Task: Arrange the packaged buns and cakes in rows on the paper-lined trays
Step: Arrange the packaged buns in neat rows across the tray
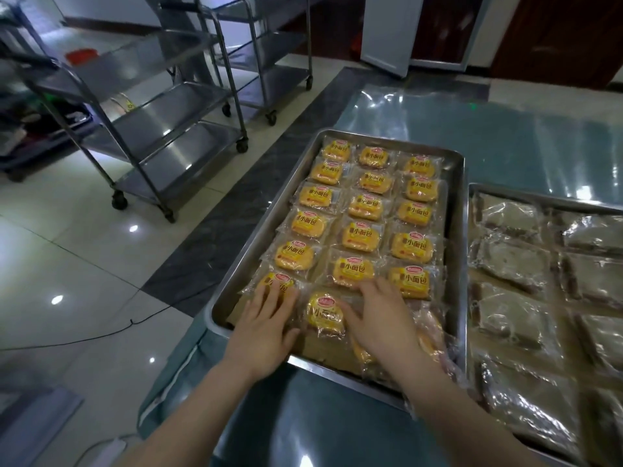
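A steel tray (263,230) lined with brown paper holds several yellow packaged buns in three rows. My left hand (266,328) lies flat with straight fingers on the nearest bun of the left row (278,281). My right hand (381,315) rests with spread fingers on the tray's near end, its fingertips touching the bun of the middle row (352,272) and its thumb beside a loose bun (325,313). More wrapped buns (429,335) lie partly hidden under my right wrist. A second tray (478,188) to the right holds several brown cakes (515,315) in clear wrap.
Both trays sit on a table under a glossy blue-green plastic cover (505,136). Steel wheeled racks (161,129) stand on the tiled floor to the left. A black cable (101,335) runs across the floor. A white door (387,32) stands at the back.
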The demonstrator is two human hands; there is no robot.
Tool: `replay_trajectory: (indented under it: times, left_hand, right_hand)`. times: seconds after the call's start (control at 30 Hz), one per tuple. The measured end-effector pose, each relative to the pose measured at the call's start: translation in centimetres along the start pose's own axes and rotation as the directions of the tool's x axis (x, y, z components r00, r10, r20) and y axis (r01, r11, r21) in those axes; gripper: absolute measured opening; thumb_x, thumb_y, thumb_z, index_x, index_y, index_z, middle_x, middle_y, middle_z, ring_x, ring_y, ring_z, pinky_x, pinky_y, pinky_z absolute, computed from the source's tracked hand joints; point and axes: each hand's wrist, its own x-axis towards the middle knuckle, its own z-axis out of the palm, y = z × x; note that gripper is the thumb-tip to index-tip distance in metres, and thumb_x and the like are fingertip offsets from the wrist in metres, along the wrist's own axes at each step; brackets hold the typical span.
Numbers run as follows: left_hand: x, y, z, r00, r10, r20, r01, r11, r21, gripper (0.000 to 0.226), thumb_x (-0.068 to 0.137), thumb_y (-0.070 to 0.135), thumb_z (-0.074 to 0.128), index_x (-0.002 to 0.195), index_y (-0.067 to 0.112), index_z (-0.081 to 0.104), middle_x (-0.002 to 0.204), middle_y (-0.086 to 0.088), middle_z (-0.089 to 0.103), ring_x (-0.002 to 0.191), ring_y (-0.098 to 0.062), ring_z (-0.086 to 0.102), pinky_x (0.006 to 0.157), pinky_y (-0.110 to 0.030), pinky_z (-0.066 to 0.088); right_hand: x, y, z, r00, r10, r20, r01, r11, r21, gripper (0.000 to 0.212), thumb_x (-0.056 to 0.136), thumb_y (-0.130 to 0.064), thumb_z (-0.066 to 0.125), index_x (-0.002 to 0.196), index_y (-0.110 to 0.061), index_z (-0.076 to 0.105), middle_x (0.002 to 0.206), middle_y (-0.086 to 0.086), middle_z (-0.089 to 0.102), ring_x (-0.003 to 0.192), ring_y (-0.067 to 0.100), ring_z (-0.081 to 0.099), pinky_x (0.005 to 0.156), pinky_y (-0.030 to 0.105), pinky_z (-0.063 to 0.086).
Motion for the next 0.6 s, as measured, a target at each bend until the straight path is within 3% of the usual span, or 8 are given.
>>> replay_trajectory:
  times: [0.1,0.2,0.27,0.43,0.6]
  left_hand:
    - [-0.3,0.4,-0.2,0.979,0.193,-0.057,-0.19,0.98,0.054,0.066,0.097,0.04,0.037,0.138,0.049,-0.014,0.151,0.011,-0.019,0.14,-0.014,-0.024,0.113,-0.031,-0.013]
    - [-0.3,1.7,-0.6,0.953,0.297,-0.057,-0.297,0.955,0.018,0.054,0.097,0.035,0.039,0.145,0.042,0.016,0.155,0.012,0.009,0.144,-0.015,0.008,0.116,-0.036,0.017]
    - [-0.1,2.4,-0.9,0.956,0.29,-0.045,-0.29,0.957,-0.002,0.049,0.097,0.04,0.036,0.144,0.042,0.023,0.154,0.012,0.018,0.141,-0.016,0.019,0.112,-0.039,0.028]
    - [0.2,2.8,-0.4,0.962,0.269,0.051,-0.27,0.963,0.021,0.054,0.096,0.051,0.03,0.146,0.044,0.01,0.157,0.01,0.004,0.143,-0.018,0.013,0.114,-0.035,0.022]
    - [0.6,3.3,0.1,0.95,0.272,0.151,-0.279,0.96,0.024,0.065,0.093,0.059,0.024,0.141,0.042,-0.017,0.152,0.008,-0.017,0.144,-0.017,-0.001,0.117,-0.034,0.007]
  right_hand:
    - [-1.4,1.0,-0.6,0.999,0.003,0.037,0.001,0.992,-0.123,0.041,0.089,-0.043,0.05,0.125,-0.024,0.047,0.126,0.0,0.047,0.118,0.019,0.043,0.094,0.034,0.045]
    - [-1.9,1.3,-0.7,0.978,0.076,0.194,-0.015,0.954,-0.3,0.066,0.083,-0.06,0.051,0.135,-0.023,0.038,0.136,0.006,0.044,0.125,0.027,0.038,0.098,0.039,0.038]
    - [-2.3,1.2,-0.5,0.962,0.115,0.246,-0.011,0.921,-0.389,0.084,0.077,-0.067,0.056,0.141,-0.019,0.032,0.142,0.009,0.04,0.131,0.031,0.033,0.104,0.042,0.032]
    - [-2.6,1.1,-0.5,0.971,0.166,0.172,-0.086,0.915,-0.395,0.065,0.081,-0.034,0.065,0.136,-0.019,0.033,0.136,0.011,0.044,0.125,0.03,0.04,0.1,0.039,0.034]
    - [-1.9,1.6,-2.4,0.96,0.253,0.122,-0.24,0.964,-0.114,0.068,0.072,-0.029,0.07,0.133,-0.026,0.039,0.122,0.003,0.054,0.108,0.024,0.053,0.092,0.039,0.046]
